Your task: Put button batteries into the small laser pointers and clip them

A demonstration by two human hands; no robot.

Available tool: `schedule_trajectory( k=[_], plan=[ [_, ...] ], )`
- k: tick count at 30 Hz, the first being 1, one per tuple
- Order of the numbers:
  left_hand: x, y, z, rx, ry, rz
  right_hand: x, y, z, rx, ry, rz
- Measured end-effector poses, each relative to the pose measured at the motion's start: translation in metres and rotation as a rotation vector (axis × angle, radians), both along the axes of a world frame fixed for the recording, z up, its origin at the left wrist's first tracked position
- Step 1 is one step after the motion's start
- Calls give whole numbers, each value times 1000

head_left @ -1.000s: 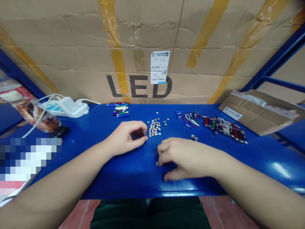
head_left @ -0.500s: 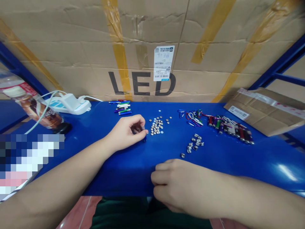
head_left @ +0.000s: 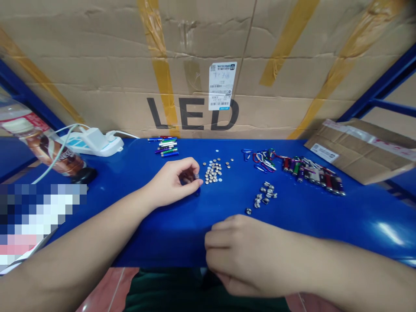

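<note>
My left hand (head_left: 172, 182) rests on the blue tabletop with thumb and fingers curled round a small blue tube (head_left: 197, 192), mostly hidden by the hand. Just right of its fingertips lies a pile of button cells (head_left: 212, 171). My right hand (head_left: 237, 255) is closed at the table's near edge, knuckles up; its fingertips and anything in them are hidden. Beyond that hand are several small silver caps (head_left: 265, 195). Farther back sit loose coloured carabiners (head_left: 263, 160) and a row of mini flashlights (head_left: 315, 175). Several coloured metal tubes (head_left: 168, 146) lie at the back left.
A large cardboard box (head_left: 130, 65) marked LED walls off the back. A smaller carton (head_left: 367, 151) stands at right. On the left are a power strip (head_left: 97, 143) with a white cable and a drink bottle (head_left: 55, 151). Blue metal frame posts flank both sides.
My right hand has turned slightly and shifted a little down and left. The left hand keeps its curled grip with barely any movement. The loose parts lie as before.
</note>
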State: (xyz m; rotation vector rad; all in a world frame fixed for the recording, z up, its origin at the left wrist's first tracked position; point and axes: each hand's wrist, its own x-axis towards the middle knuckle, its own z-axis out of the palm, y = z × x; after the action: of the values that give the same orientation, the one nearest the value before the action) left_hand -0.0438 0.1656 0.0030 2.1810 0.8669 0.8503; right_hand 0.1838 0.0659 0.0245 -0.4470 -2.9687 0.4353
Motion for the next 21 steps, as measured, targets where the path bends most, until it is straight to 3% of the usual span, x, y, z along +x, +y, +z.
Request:
schedule_trajectory(
  k=[3,7,14,21],
  plan=[
    [1,-2,0,0,-33,-34,9,16,4,-100,258,-122],
    [2,-5,0,-23,-82,-91,20,39,2,-89,534,-279],
    [3,-9,10,157,36,-158,16,50,-11,-18,589,-336],
    [5,-11,11,198,48,-196,13,49,-12,52,597,-321]
  ],
)
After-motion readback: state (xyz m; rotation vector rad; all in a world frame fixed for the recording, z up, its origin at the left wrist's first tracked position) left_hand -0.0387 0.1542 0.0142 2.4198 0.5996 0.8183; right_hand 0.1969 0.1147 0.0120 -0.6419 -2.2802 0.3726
